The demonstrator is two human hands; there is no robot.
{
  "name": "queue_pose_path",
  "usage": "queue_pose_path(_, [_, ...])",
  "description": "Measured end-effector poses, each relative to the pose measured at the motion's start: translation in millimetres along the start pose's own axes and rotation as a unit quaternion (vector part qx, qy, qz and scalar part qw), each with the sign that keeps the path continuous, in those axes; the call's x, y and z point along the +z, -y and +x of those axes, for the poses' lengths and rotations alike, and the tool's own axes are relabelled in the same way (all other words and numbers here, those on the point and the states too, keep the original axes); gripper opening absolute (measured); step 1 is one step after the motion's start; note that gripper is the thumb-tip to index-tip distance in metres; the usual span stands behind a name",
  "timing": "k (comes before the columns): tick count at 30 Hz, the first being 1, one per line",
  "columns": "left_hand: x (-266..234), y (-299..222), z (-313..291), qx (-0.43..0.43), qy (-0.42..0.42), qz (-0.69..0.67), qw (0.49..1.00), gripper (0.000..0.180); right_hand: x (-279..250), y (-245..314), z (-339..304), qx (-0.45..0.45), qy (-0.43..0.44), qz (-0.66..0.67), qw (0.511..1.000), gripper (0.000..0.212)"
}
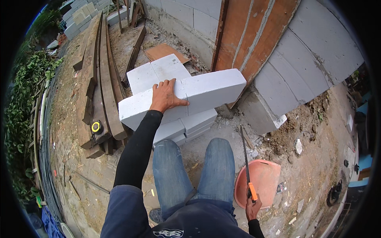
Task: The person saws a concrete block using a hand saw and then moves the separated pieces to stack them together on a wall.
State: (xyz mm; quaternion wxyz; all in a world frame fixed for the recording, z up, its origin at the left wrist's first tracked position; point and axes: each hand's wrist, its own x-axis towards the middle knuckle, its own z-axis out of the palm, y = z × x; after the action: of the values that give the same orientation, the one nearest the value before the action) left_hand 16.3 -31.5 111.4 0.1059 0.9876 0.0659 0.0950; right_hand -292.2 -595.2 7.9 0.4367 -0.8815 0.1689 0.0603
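Your left grip (164,96): fingers apart, spread on white block (216,88), laid across stacked blocks (198,122). Your right grip (253,205): clamped on orange-handled saw (251,188), clear of block. Apparent step: steadying. Cutting would call for bringing blade to block.

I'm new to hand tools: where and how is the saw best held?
The saw is probably best taken by its orange handle, from the near side, as the right hand does: the handle points back toward the person, while the long, thin blade points away and looks unsafe to grip.
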Motion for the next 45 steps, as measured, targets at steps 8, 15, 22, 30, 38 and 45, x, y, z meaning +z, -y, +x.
queue_pose_path(8, [-3,2,-1,-0.007,0.022,-0.016,1.0,0.13,-20,146,-31,-0.248,0.025,0.074,0.966,0.036])
queue_pose_path(15, [2,3,-1,0.012,-0.013,-0.015,1.0,0.11,61,267,25,-0.192,0.161,0.133,0.959,0.025])
queue_pose_path(22, [1,1,-5,0.013,-0.047,-0.034,0.998,0.101,79,300,34,-0.22,0.173,0.113,0.953,0.023])
queue_pose_path(30, [-8,-2,-4,-0.013,0.01,-0.026,1.0,0.114,68,338,30,-0.15,0.219,0.146,0.953,0.024])
queue_pose_path(38, [-1,0,-4,0.002,-0.029,-0.044,0.999,0.101,27,304,-15,-0.136,0.194,0.114,0.965,0.019])
queue_pose_path(45, [-6,5,-2,-0.01,0.044,-0.032,0.998,0.117,88,339,36,-0.262,0.178,0.057,0.947,0.02])
